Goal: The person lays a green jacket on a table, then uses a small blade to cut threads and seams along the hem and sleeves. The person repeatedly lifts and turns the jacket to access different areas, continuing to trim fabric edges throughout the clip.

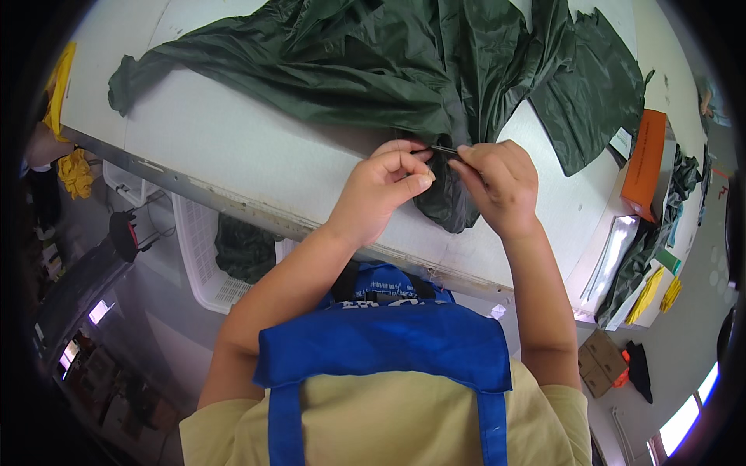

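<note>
A dark green garment [365,81] of thin, shiny fabric lies crumpled across the white table, with one part hanging toward me between my hands. My left hand [373,190] is closed at the near part of the fabric, thumb bent toward the fingers; what it pinches is hidden. My right hand [501,182] is closed on a thin, dark, slender piece [444,149], held between thumb and fingers. This piece spans the gap to my left fingertips, over the fabric. Its exact kind is too small to make out.
The table's near edge [287,225] runs in front of me. Below it on the left stands a white plastic basket [194,256] with dark green fabric inside. An orange box [645,163] and yellow bundles [645,295] lie at the right. Cardboard boxes [602,363] sit lower right.
</note>
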Motion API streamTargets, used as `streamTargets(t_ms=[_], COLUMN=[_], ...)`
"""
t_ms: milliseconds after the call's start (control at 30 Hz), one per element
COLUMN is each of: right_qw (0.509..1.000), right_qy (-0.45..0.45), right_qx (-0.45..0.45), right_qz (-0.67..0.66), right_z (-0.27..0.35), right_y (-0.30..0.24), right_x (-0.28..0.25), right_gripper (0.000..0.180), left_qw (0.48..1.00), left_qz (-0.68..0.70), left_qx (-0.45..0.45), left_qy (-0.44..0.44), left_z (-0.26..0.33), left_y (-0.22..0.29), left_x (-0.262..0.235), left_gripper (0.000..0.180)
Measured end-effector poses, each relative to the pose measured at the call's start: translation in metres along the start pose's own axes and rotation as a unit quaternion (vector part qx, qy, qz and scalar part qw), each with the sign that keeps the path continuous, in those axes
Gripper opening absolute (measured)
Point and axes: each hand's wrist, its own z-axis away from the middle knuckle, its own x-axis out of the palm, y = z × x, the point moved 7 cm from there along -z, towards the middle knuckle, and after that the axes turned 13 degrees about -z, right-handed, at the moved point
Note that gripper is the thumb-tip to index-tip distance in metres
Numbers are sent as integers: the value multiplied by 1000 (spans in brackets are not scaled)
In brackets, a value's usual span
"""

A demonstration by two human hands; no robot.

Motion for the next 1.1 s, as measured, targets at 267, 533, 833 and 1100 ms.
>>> streamTargets(t_ms=[267,533,833,1100], right_qw=[894,903,917,948], right_qy=[165,133,49,-30], right_qx=[351,318,340,294], right_qz=[-223,-255,-203,-122], right_z=[46,-2,-69,-106], right_y=[62,56,22,-9], right_x=[-18,-14,24,40], right_gripper=[31,26,30,31], left_qw=[817,752,703,645], left_qz=[-550,-656,-651,-623], left_qx=[-24,55,187,369], left_qy=[-171,17,219,244], left_z=[70,49,-62,-21], left_y=[11,111,122,134], left_x=[-46,-120,-107,-90], left_gripper=[17,32,39,19])
